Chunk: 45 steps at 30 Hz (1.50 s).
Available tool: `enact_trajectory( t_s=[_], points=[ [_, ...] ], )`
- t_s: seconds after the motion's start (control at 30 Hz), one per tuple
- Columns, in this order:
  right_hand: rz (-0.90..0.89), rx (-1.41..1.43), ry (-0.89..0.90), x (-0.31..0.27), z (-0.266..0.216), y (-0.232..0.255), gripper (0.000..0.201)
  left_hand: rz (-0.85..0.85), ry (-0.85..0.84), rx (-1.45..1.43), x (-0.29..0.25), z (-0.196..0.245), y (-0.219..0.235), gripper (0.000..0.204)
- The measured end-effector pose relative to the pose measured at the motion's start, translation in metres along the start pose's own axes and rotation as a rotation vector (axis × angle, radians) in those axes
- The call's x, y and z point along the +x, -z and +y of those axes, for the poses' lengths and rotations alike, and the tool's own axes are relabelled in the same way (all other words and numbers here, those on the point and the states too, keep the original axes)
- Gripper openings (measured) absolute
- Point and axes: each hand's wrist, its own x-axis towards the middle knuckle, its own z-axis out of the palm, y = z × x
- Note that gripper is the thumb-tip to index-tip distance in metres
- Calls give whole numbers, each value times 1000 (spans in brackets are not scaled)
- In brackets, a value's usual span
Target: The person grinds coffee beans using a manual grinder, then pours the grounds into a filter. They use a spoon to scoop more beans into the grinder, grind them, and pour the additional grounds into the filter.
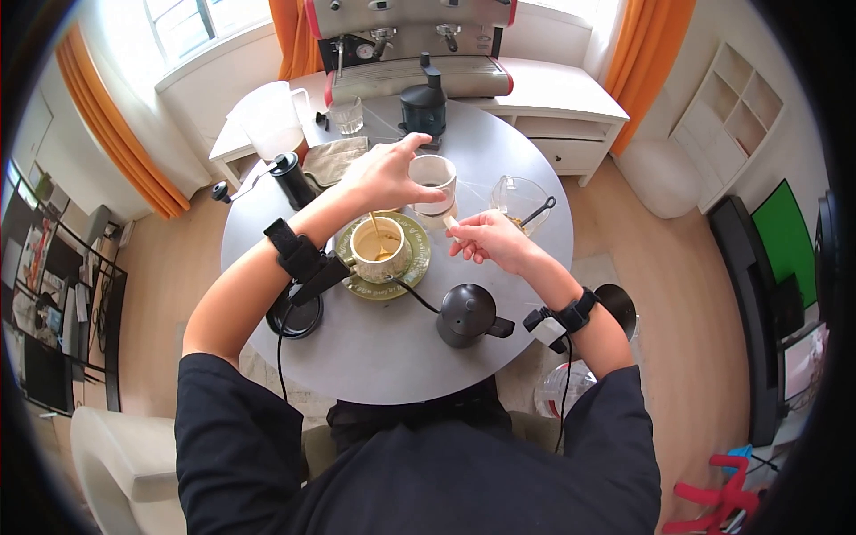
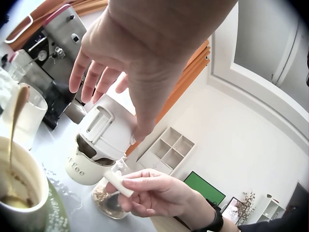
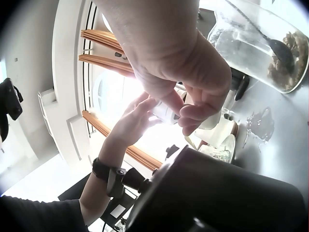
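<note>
My left hand (image 1: 388, 174) grips a white plastic piece (image 2: 106, 125) with a slotted side, its thumb and fingers spread around it. The piece overlaps the mouth of a cream cup (image 2: 82, 168) with a pouring lip and partly visible lettering. Just to the right, my right hand (image 1: 495, 239) pinches a short white cylindrical piece (image 2: 118, 183) between thumb and fingers, close to the cup. Nearer me, a cream mug (image 1: 379, 248) with a gold spoon (image 2: 18, 113) in it stands on a green saucer (image 1: 415, 276).
At the front stands a dark lidded pot (image 1: 468, 312). A glass vessel (image 1: 522, 201) with brown contents and a dark spoon is at right. A hand grinder (image 1: 292, 183), cloth (image 1: 334, 160), tumbler (image 1: 346, 116) and dark grinder-like device (image 1: 422, 107) stand farther back, before an espresso machine (image 1: 410, 71).
</note>
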Motion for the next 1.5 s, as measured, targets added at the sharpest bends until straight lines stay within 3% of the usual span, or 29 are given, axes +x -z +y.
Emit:
enact_trajectory(
  t_s=[0.33, 1.17, 1.37, 1.5],
  points=[
    [-4, -307, 13, 11, -36, -33, 20, 131, 88, -14, -47, -32, 39, 96],
    [252, -995, 285, 19, -36, -62, 33, 184, 127, -49, -85, -49, 39, 90],
    [15, -282, 42, 22, -30, -46, 26, 201, 154, -92, -75, -45, 34, 93],
    [-41, -24, -48, 12, -25, -34, 25, 191, 126, -118, -55, -38, 18, 93]
  ],
)
